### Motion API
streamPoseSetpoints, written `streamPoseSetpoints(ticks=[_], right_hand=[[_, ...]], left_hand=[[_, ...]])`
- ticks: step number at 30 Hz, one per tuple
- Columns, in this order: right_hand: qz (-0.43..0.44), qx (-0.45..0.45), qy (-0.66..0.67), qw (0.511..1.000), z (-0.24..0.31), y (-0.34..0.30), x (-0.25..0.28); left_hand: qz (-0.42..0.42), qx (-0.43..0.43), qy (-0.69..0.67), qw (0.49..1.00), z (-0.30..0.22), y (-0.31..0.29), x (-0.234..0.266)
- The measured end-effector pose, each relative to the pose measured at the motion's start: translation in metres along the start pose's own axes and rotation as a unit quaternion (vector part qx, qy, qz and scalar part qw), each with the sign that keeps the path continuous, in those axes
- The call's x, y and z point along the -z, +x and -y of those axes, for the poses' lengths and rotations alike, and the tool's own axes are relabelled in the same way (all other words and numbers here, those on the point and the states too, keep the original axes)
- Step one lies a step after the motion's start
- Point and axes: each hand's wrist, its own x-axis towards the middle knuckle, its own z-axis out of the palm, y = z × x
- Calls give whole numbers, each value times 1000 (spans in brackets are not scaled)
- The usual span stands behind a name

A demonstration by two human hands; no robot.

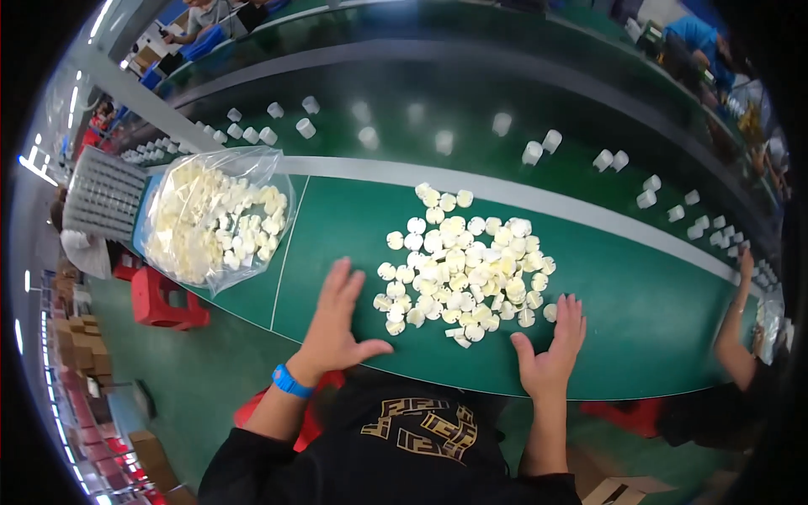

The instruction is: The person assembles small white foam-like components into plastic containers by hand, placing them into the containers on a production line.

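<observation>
A loose pile of small, round, cream-white plastic pieces is spread over the green tabletop in front of me. To the left of the pile is my left hand, a blue band on its wrist, fingers stretched out and thumb spread toward the pieces. My right hand is at the pile's lower right, its fingers extended and thumb apart, close to a single stray piece. Neither hand holds anything. Farther left lies a clear plastic bag with many more such pieces inside.
Beyond the table, a green conveyor belt carries white cylindrical parts in rows. A grey-white basket stands past the bag. A red stool is at lower left. Another person's arm reaches in at the far right.
</observation>
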Motion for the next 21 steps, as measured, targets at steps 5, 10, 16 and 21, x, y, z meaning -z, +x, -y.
streamPoseSetpoints(ticks=[5, 10, 16, 21], right_hand=[[62, 23, 1, 998, 18, 16, -15], [101, 39, -19, 994, 62, 7, -20], [32, 29, -31, 999, 49, 18, -36], [28, 81, 17, 996, 55, 13, -31]], left_hand=[[77, -83, 68, 991, -19, 36, -23], [78, -147, 55, 984, -33, 49, -36], [36, -93, 48, 994, -1, 71, -13], [23, -105, 29, 994, 39, 116, -7]])
